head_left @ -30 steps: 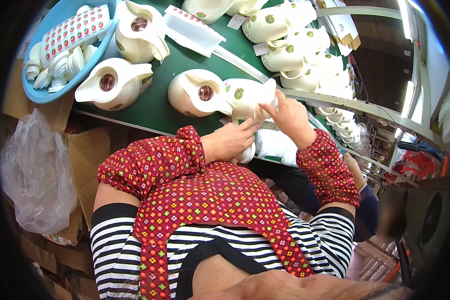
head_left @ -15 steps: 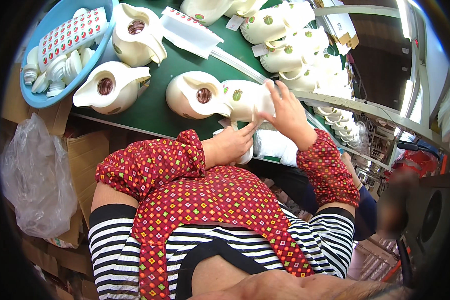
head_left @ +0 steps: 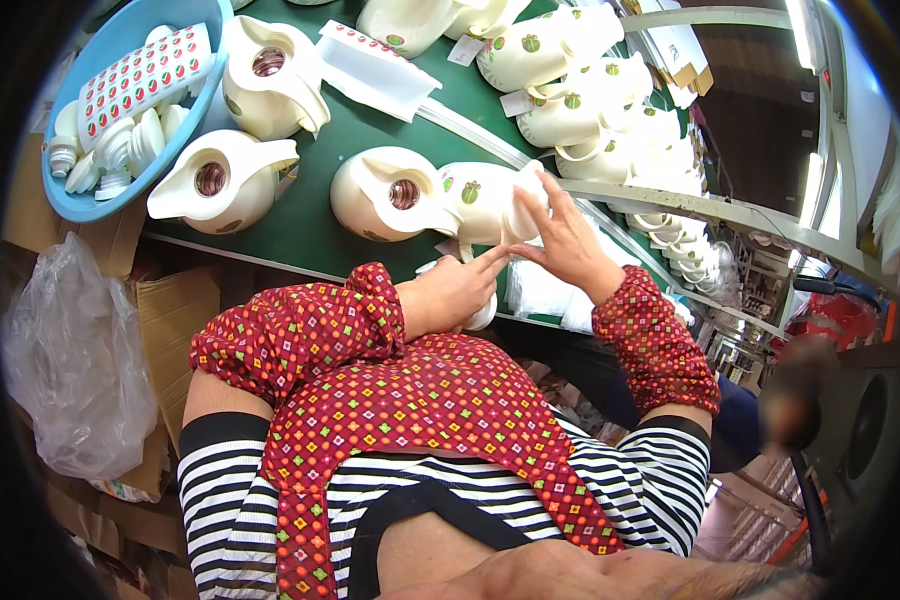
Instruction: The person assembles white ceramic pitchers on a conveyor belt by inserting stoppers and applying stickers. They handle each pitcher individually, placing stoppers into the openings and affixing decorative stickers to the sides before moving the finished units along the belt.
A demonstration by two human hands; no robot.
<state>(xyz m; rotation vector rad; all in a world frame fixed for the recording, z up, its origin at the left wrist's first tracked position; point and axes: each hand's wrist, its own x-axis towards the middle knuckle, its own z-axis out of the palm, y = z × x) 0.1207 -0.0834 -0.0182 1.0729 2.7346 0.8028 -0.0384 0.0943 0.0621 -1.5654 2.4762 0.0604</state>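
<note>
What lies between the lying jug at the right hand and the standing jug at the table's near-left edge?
Head view: another standing jug, partly overlapping the lying jug, then green tabletop before the near-left jug.

left hand point(head_left: 440, 297): index stretched toward right thumb | right hand point(head_left: 573, 252): thumb apart from raised fingers

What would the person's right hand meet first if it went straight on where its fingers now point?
The right hand would likely first meet the cream jug lying on its side, right at the fingertips; depth leaves actual contact uncertain.
</note>
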